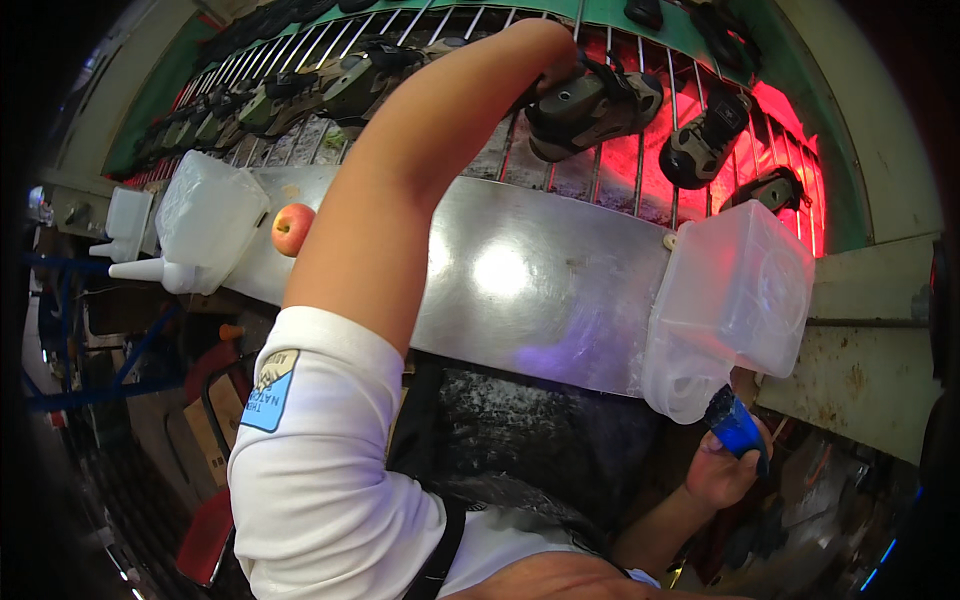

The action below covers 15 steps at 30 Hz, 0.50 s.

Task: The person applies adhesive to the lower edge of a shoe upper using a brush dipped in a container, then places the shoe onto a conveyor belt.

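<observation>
A smooth silver metal surface (pixel 560 300) spans the middle, reflecting a bright white light. Towards its left end sits a red-and-yellow apple (pixel 292 230), stem showing, just beside a large translucent plastic container (pixel 205 210). A white tapered spout (pixel 168 272) points left from that container's lower edge; a smaller whitish container (pixel 128 218) stands further left. At lower left are a red chair (pixel 207 530), a piece of brown cardboard (pixel 206 440) and blue bars (pixel 75 403). Red light glows at upper right, beside a pale metal wall (pixel 865 130).
</observation>
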Motion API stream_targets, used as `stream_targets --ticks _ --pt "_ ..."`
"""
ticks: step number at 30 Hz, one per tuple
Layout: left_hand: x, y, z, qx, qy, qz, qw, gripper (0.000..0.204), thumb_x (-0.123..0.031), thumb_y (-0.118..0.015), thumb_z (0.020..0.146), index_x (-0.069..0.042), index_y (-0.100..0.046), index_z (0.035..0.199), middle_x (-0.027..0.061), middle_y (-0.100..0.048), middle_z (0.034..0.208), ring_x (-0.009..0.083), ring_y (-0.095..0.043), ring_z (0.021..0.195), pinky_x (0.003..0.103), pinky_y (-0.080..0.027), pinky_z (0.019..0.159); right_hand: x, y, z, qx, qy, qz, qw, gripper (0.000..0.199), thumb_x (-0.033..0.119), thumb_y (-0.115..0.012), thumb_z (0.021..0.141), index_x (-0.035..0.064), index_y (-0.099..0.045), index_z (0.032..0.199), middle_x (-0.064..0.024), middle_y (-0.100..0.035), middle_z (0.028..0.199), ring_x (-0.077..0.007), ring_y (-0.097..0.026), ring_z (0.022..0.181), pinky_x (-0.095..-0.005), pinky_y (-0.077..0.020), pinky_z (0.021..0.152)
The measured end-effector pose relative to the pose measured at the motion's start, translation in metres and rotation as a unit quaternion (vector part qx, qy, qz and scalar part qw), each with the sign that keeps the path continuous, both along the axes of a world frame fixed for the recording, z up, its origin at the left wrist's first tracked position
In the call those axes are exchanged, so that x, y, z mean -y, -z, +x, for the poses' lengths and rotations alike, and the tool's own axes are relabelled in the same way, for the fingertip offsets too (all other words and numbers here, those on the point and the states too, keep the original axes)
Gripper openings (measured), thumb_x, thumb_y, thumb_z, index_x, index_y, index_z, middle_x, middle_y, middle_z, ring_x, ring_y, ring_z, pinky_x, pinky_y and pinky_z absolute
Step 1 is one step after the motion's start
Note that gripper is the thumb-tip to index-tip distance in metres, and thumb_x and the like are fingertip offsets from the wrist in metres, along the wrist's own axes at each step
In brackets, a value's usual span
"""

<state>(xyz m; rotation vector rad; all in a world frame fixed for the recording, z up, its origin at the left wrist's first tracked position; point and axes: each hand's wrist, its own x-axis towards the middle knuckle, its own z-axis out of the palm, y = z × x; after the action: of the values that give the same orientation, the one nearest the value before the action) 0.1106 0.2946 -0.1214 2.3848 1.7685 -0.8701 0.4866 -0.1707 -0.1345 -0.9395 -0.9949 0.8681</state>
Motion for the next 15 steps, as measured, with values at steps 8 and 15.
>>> stream_targets --ticks 8,15 --pt "0.044 0.032 -0.015 0.113 -0.088 0.238 0.961 0.054 -0.035 -0.075 0.074 -0.004 -0.067 0.117 0.0176 -0.072 0.111 0.0314 -0.070 0.104 0.042 -0.057 0.085 0.006 0.004 0.010 -0.012 -0.007 -0.031 0.999 0.048 0.030 -0.061 0.098 -0.0107 -0.053 0.123 -0.0199 -0.063 0.089 -0.0242 -0.061 0.064 -0.0364 -0.0523 0.058" --pt "0.152 -0.087 -0.029 0.241 -0.203 0.306 0.898 0.100 -0.043 -0.082 0.067 -0.009 -0.037 0.150 0.0206 -0.071 0.109 0.0346 -0.071 0.098 0.041 -0.057 0.082 0.003 -0.012 0.015 -0.014 -0.034 -0.104 0.994 0.033 0.015 -0.058 0.098 -0.0094 -0.053 0.119 -0.0183 -0.063 0.088 -0.0215 -0.060 0.066 -0.0364 -0.0531 0.059"
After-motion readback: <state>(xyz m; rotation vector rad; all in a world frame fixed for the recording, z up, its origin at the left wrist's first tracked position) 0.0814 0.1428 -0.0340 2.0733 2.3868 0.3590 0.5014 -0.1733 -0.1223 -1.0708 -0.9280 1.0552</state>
